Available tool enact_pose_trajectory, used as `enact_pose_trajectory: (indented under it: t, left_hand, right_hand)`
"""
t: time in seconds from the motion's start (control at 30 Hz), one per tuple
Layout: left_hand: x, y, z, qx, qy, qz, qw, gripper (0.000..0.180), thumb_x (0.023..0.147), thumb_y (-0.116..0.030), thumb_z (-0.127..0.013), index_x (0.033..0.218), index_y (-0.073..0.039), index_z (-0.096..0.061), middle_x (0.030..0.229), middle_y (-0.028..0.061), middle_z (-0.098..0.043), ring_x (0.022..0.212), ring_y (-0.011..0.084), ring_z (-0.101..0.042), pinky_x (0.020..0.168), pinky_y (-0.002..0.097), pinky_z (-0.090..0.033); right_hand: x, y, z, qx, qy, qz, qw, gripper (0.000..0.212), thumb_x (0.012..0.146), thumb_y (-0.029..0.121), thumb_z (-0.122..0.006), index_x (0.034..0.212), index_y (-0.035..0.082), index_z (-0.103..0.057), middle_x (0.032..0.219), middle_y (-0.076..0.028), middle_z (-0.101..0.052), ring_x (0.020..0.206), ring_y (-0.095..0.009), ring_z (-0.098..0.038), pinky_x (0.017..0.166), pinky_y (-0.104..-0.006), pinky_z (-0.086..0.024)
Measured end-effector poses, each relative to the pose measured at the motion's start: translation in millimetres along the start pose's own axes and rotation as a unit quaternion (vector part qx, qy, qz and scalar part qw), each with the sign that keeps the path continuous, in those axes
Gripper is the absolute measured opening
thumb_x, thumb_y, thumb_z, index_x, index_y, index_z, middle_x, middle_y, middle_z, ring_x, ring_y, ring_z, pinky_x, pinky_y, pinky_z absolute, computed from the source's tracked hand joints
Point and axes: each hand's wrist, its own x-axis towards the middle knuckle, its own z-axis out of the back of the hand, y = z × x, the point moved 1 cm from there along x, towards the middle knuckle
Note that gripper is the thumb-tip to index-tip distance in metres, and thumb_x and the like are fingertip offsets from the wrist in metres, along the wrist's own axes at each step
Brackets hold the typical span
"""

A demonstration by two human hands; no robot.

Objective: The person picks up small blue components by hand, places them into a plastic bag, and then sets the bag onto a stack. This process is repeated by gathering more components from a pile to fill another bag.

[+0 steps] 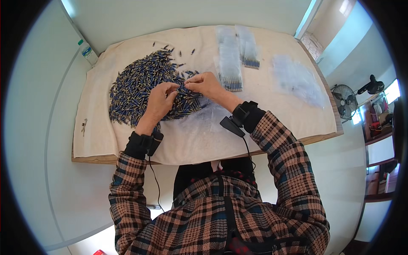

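Note:
A big heap of small blue pieces with gold-coloured ends [138, 83] lies on the left half of the cloth-covered table. Over its right side my left hand [160, 101] is closed, thumb and fingers curled toward each other. Close by on the right, my right hand [206, 86] pinches with thumb and forefinger, the tips pointing at my left hand. Whatever sits between the fingertips of either hand is too small to make out. A clear plastic bag [211, 117] lies flat below my right hand, partly hidden by it.
Filled clear bags [229, 63] with rows of the same pieces lie beyond my right hand. More clear bags [297, 80] are spread at the right. A bottle [88, 53] stands at the far left corner, small metal items [83, 126] lie near left, and a fan [345, 101] stands off the right edge.

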Motion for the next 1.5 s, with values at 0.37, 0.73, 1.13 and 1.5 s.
enact_pose_trajectory:
  t: [0.37,0.73,1.13,1.5]
  left_hand:
    - [-26.4,-60.5,0.5,-0.266,0.053,0.185,0.945,0.014,0.089,-0.011,-0.062,0.096,0.001,-0.064,0.079,0.0058,-0.067,0.062,0.0092,-0.061,0.051,0.0205,-0.046]
    - [-62.2,-77.7,-19.6,-0.388,0.086,0.192,0.897,0.017,0.088,-0.016,-0.065,0.090,0.001,-0.063,0.079,0.0084,-0.068,0.063,0.0121,-0.065,0.048,0.0208,-0.047]
    - [-76.1,-96.8,-54.6,-0.453,-0.008,0.172,0.874,0.014,0.089,-0.013,-0.064,0.093,0.001,-0.062,0.085,0.0100,-0.069,0.069,0.0126,-0.066,0.053,0.0208,-0.048]
    - [-85.4,-104.5,-80.0,-0.473,-0.034,0.164,0.865,0.014,0.089,-0.012,-0.064,0.094,0.001,-0.062,0.085,0.0075,-0.067,0.067,0.0093,-0.060,0.052,0.0197,-0.044]
  right_hand:
    - [-61.9,29.9,-12.5,0.020,0.025,0.049,0.998,0.019,0.079,0.013,-0.074,0.092,0.000,-0.072,0.077,-0.002,-0.067,0.067,-0.006,-0.058,0.060,-0.0214,-0.048]
    - [-124.2,30.2,-4.1,0.035,0.035,0.050,0.998,0.017,0.079,0.011,-0.074,0.091,0.000,-0.071,0.075,-0.003,-0.067,0.066,-0.006,-0.059,0.058,-0.0201,-0.047]
    - [-171.3,11.7,15.4,0.230,-0.134,0.019,0.964,0.016,0.087,0.012,-0.066,0.097,0.000,-0.069,0.082,-0.005,-0.067,0.068,-0.009,-0.062,0.054,-0.0200,-0.047]
    - [-187.3,-4.9,0.4,0.291,-0.167,0.023,0.942,0.016,0.086,0.008,-0.067,0.098,-0.003,-0.066,0.084,-0.008,-0.068,0.073,-0.011,-0.066,0.054,-0.0201,-0.049]
